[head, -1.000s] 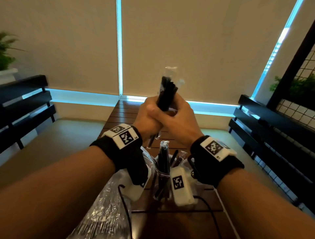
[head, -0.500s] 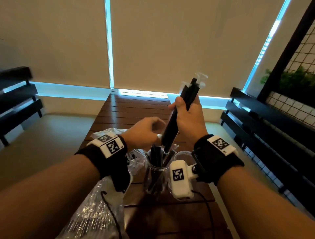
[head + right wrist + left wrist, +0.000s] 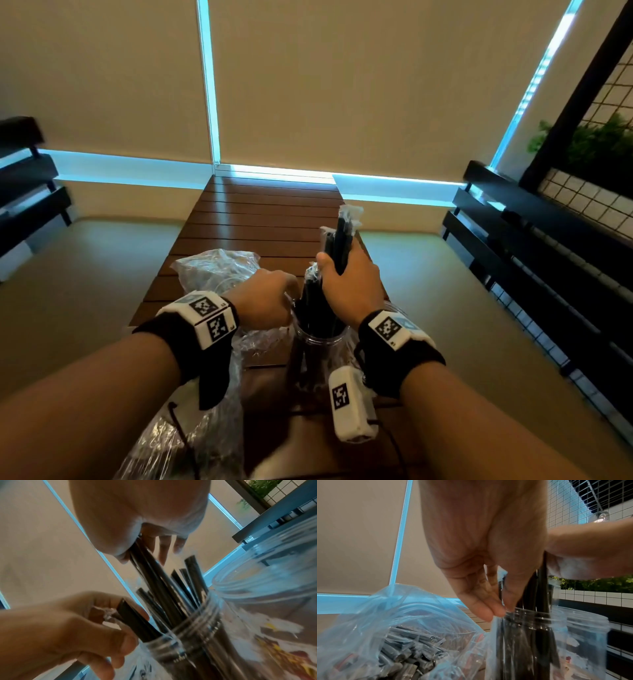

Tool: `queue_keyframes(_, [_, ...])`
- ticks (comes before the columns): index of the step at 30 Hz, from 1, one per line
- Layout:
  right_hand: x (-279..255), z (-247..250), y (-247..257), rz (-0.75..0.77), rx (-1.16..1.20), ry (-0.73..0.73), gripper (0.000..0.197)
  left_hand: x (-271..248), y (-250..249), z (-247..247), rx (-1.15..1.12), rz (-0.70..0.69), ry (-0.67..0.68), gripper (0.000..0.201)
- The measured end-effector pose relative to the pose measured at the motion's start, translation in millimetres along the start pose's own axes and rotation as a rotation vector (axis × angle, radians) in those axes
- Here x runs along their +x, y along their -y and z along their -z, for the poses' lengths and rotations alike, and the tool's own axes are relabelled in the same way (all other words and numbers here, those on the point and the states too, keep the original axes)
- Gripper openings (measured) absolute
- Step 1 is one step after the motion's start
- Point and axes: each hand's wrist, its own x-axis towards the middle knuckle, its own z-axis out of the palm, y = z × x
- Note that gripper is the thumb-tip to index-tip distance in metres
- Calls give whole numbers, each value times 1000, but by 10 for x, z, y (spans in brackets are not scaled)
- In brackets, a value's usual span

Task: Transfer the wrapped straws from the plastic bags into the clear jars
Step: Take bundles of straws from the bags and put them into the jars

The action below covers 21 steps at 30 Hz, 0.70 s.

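My right hand (image 3: 342, 270) grips a bundle of black wrapped straws (image 3: 340, 236), held upright. The bundle's lower ends (image 3: 154, 577) reach down among the straws standing in a clear jar (image 3: 320, 341). To the left of the rim (image 3: 192, 623), my left hand (image 3: 286, 301) pinches one black straw (image 3: 135, 619) between thumb and fingers. In the left wrist view its fingertips (image 3: 489, 612) touch the jar mouth (image 3: 534, 616). An open plastic bag (image 3: 399, 639) beside the jar holds several wrapped straws.
A second clear jar (image 3: 590, 627) stands right of the first, its mouth open (image 3: 267, 566). Crumpled plastic bags lie left of the jar (image 3: 219, 267) and at the near edge (image 3: 191, 442). The slatted wooden table (image 3: 267, 219) runs away toward the blinds. Dark benches flank it.
My left hand let go of the bundle and dropped to the jar rim. My right hand carried the bundle down until its ends entered the jar.
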Motion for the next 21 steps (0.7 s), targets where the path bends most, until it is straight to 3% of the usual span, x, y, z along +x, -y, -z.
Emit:
queue_keyframes(3, [-49, -121, -127, -1, -55, 16, 33, -12, -24, -15, -29, -23, 45, 38])
queue_keyframes(6, [-92, -139, -221, -21, -39, 58, 30, 3, 10, -35, -106, -33, 2, 30])
queue_keyframes(15, [63, 88, 59, 105, 132, -11, 77, 192, -49, 62, -3, 6, -10, 24])
queue_keyframes(21, [82, 37, 117, 260, -138, 10, 37, 182, -44, 42, -23, 39, -21, 20])
